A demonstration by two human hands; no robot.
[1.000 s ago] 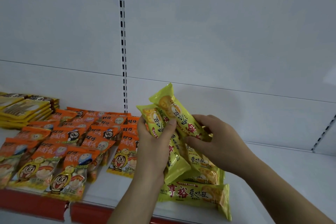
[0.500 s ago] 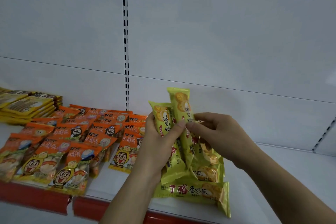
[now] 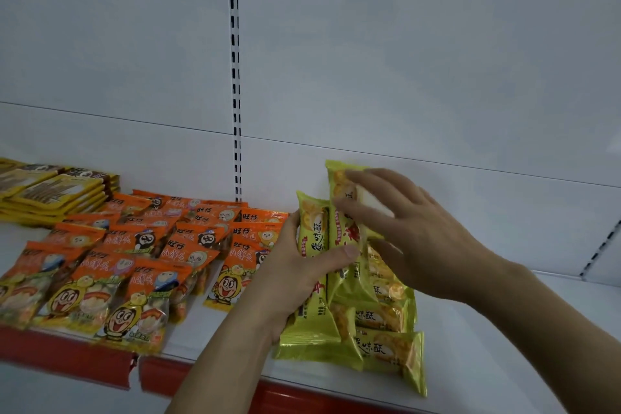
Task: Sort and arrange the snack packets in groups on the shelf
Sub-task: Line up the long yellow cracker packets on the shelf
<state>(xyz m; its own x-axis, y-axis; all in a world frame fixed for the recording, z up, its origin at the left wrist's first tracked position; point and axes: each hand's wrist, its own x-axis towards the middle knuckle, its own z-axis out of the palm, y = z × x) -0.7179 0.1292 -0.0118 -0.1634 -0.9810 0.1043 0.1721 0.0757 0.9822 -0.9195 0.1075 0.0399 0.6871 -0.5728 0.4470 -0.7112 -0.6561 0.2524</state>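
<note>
Head view: left hand (image 3: 295, 274) gripping upright yellow packets (image 3: 314, 228), right hand (image 3: 413, 232) spread, fingertips on them.

Left hand (image 3: 295, 265) curled gripping, right hand (image 3: 416, 232) spread flat.

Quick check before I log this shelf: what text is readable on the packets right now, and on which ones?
"旺仔" and "小馒头": orange packets on the shelf.
"味酥": lying yellow-green packet.
"味酥", upright: yellow-green packet gripped by the left hand.
Red print under the right hand: unreadable.
Yellow stack: blurred.
</note>
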